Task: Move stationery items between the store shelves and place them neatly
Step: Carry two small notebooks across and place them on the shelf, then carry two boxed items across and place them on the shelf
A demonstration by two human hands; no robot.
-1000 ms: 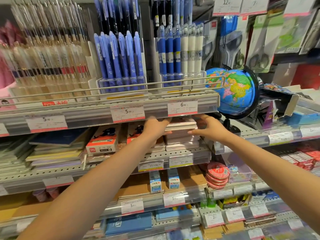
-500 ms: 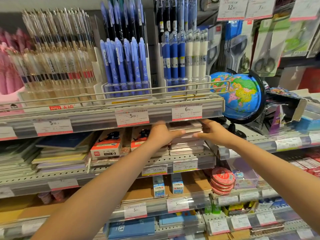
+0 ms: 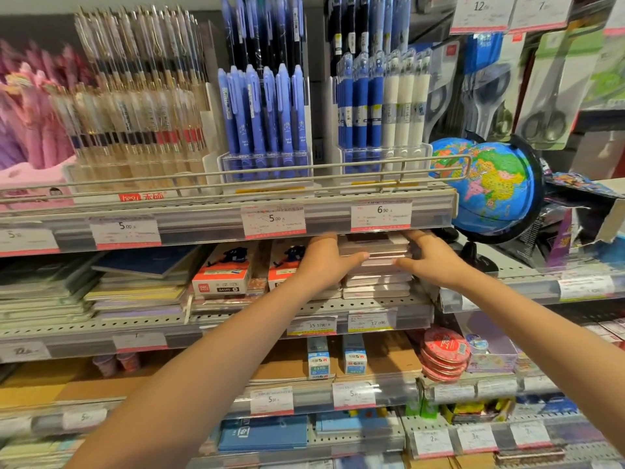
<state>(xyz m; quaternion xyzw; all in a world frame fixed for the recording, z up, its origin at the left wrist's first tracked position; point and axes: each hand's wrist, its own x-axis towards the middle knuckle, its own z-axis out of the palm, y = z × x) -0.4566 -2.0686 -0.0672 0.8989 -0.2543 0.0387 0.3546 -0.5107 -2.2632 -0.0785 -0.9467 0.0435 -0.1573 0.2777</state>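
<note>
Both hands, the left hand [image 3: 323, 262] and right hand [image 3: 431, 262], gripped the top notebooks [image 3: 375, 252] of the stack between them.

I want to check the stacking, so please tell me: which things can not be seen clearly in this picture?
- Head view: top of the notebook stack is hidden under the shelf edge.
- Left hand and right hand: the fingers reaching behind the stack are covered by it.
- Price tags: small print is too small.
- Pink items at the left edge are blurred and cut off.
</note>
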